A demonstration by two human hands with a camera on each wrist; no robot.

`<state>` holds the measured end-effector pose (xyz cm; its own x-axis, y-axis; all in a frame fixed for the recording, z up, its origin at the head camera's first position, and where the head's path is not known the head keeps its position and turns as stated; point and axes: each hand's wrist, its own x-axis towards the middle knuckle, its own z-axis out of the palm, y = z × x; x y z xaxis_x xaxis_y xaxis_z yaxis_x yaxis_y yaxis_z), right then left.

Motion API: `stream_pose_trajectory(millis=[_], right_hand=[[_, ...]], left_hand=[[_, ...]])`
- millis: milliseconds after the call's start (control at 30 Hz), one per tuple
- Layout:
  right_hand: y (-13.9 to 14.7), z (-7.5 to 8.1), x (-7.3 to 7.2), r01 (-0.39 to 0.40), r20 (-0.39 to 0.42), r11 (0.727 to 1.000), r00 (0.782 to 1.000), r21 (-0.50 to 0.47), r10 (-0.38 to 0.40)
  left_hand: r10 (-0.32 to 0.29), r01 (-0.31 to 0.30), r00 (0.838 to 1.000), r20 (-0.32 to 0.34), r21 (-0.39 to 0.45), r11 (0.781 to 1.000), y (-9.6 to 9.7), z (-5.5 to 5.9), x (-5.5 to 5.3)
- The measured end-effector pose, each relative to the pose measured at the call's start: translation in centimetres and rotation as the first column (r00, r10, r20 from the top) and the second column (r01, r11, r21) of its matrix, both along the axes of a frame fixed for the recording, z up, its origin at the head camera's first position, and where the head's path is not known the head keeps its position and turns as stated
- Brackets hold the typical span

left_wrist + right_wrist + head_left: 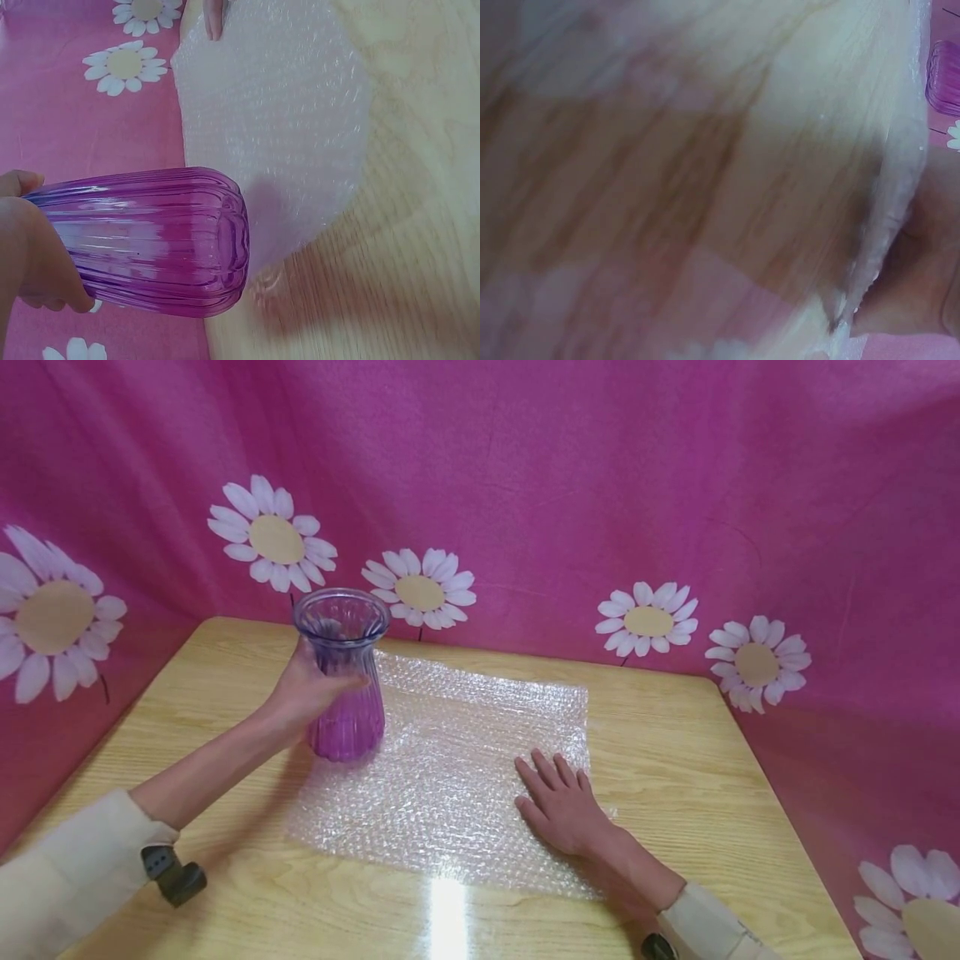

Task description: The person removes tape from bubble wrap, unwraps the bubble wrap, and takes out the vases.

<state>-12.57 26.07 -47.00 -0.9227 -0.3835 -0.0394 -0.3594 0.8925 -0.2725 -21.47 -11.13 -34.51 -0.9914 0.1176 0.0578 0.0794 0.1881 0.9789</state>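
Observation:
A ribbed glass vase, clear at its flared rim and purple toward the base, is upright over the left part of a sheet of bubble wrap. My left hand grips it round the neck, thumb across the front. In the left wrist view the purple base is held above the surface, with a shadow beneath it. On the right side of the sheet, my right hand lies palm down with its fingers spread. The right wrist view shows the sheet's edge close beside that hand.
The bubble wrap lies flat on a light wooden table with rounded far corners. A pink curtain with printed daisies hangs behind the table and along both sides. Light glares off the table's near part.

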Motion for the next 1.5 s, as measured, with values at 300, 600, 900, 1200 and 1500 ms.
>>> stream_pose_trajectory(millis=[300, 600, 900, 1200, 1500], right_hand=[[0.1, -0.5, -0.2, -0.01, -0.014, 1.0, 1.0, -0.017, 0.01], [0.3, -0.7, -0.3, -0.011, -0.031, 1.0, 0.999, 0.012, 0.012], [0.0, -0.1, 0.0, -0.018, -0.032, 1.0, 0.999, -0.019, 0.017], [-0.2, 0.3, -0.1, 0.0, 0.017, 0.999, 1.0, 0.032, -0.001], [-0.2, 0.3, -0.1, -0.002, 0.015, 0.999, 1.0, 0.033, 0.001]], left_hand=[[0.015, -0.014, 0.999, -0.038, 0.045, 0.999, -0.3, -0.3, -1.3], [0.047, -0.044, 0.996, -0.079, 0.042, 0.998, -0.8, -0.5, -2.4], [0.086, -0.086, 0.993, -0.082, 0.001, 0.996, -1.3, -0.4, -3.4], [0.101, -0.101, 0.991, -0.085, 0.007, 0.995, -1.2, -0.5, -4.4], [0.13, -0.132, 0.988, -0.085, -0.015, 0.991, -1.7, -0.8, -5.4]])
